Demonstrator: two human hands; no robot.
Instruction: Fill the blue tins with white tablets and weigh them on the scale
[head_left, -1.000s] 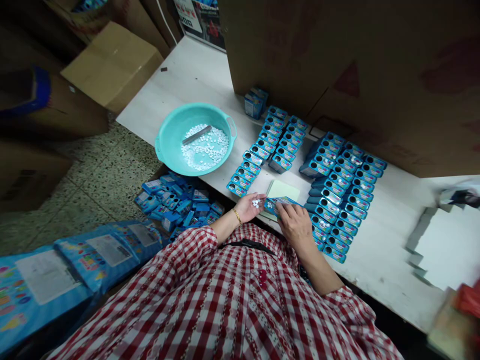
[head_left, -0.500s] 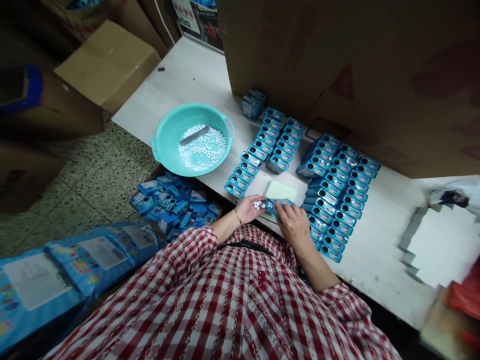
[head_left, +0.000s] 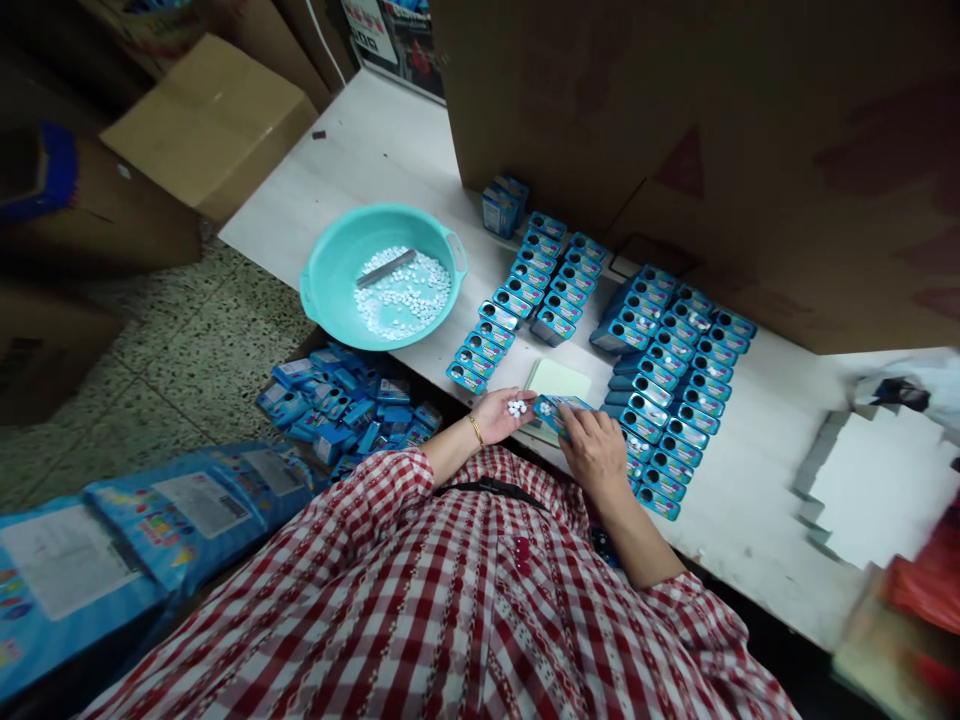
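My left hand (head_left: 499, 415) is palm up and cupped, with several small white pellets (head_left: 517, 407) lying in it. In my right hand (head_left: 598, 452) is a small blue box (head_left: 559, 403), gripped from above and tilted. The box's left end, where white pellets show, points at my left palm. Just beyond both hands, a pale green square block (head_left: 556, 379) lies on the white table (head_left: 757, 480). Rows of upright blue boxes (head_left: 667, 400) with round holes on top stand right of my right hand. More boxes (head_left: 480, 350) stand beyond my left hand.
A turquoise basin (head_left: 322, 240) holds loose white pellets and a grey bar (head_left: 385, 268). Below the table edge at left lies a heap of blue boxes (head_left: 352, 400). A big brown carton (head_left: 570, 110) stands along the back. White stacked card (head_left: 877, 490) lies at right.
My right hand and the blue box have shifted slightly right, so the box's end is a little farther from my left palm. My left hand has stayed nearly in place.
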